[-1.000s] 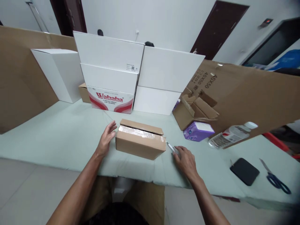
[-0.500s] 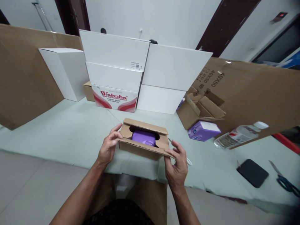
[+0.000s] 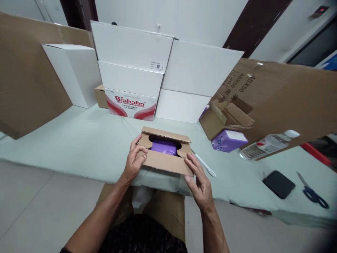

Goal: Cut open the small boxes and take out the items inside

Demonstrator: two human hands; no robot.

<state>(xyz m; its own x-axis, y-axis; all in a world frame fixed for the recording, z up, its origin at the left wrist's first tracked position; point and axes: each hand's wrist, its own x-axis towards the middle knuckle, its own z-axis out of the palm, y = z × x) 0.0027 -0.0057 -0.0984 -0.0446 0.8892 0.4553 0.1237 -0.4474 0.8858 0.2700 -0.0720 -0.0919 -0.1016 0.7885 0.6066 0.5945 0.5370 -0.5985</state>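
In front of me on the cloth-covered table stands a small brown cardboard box (image 3: 165, 134) with its top partly open. Inside it a purple pack (image 3: 163, 147) shows between the inner flaps. The near flap (image 3: 167, 163) leans out towards me and hides the box's front side. At its left end my left hand (image 3: 134, 161) is closed on the flap, thumb and fingers near the corner. My right hand (image 3: 200, 182) grips the flap's right corner, fingers on top and thumb at the lower edge. A white pen-like stick (image 3: 205, 165) lies beside the box.
White Wahaba-like printed cartons (image 3: 131, 105) stand behind. To the right are an open brown box (image 3: 213, 121), a purple pack (image 3: 228, 141), a water bottle (image 3: 268, 144), a black flat case (image 3: 279, 184) and scissors (image 3: 313, 195). Large cardboard panels (image 3: 28, 77) flank the table.
The near flap has tipped further out and down, so its inner face shows more. Both hands have moved with it, the right thumb now at its lower edge. The view has shifted slightly.
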